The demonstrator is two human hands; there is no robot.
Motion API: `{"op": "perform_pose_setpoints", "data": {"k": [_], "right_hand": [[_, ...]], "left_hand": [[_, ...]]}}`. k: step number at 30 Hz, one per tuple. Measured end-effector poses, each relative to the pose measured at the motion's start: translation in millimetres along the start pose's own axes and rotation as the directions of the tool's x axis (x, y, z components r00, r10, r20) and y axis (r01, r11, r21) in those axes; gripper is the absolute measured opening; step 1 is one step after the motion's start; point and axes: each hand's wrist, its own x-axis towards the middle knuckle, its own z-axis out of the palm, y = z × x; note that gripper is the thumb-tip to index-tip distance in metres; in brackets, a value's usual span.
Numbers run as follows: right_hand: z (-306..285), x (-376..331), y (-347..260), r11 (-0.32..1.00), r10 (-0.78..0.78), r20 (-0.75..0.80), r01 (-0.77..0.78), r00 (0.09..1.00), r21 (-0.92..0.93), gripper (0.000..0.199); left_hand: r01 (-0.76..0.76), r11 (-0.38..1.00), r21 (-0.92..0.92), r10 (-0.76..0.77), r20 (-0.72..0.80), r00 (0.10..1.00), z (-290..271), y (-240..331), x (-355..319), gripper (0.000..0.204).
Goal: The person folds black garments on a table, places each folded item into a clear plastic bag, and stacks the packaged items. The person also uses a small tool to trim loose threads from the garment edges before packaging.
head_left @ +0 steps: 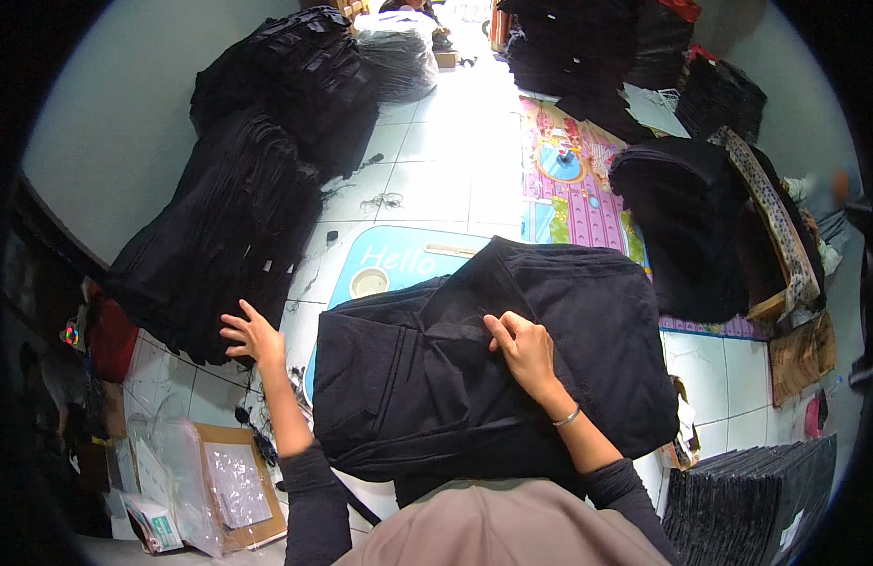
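Observation:
Folded black trousers [587, 311] lie stacked in front of me, over a light blue low table [361, 250]. My right hand [523, 358], a bangle at its wrist, is over the middle of the top pair. Its thumb and fingers are drawn together in a pinch, and whatever is between them is too small to make out. My left hand [254, 337] is stretched out to the left with fingers spread and nothing in it. It is beside the lower end of a tall heap of black garments [219, 226]; whether it touches them I cannot tell.
More black cloth [682, 217] is piled at the right beside a patterned wooden frame [767, 208], on a colourful mat [573, 179]. Bundled black pieces [748, 500] stand near right. Plastic-wrapped cardboard [234, 486] lies near left. A stuffed clear sack [399, 57] stands far off; dark scraps dot the tiles.

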Motion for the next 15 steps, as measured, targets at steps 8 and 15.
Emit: {"op": "perform_pose_setpoints", "data": {"k": [8,15], "right_hand": [[1,-2,-1,1.0,-0.03,-0.034,0.03,0.999,0.002,0.048],[2,-4,1,0.999,-0.038,-0.032,0.038,0.999,-0.004,0.046]], "left_hand": [[-0.234,-0.143,-0.962,0.803,-0.251,0.541,-86,99,-147,0.016],[-0.222,-0.112,-0.969,0.774,-0.225,0.591,-86,113,-155,0.015]]}}
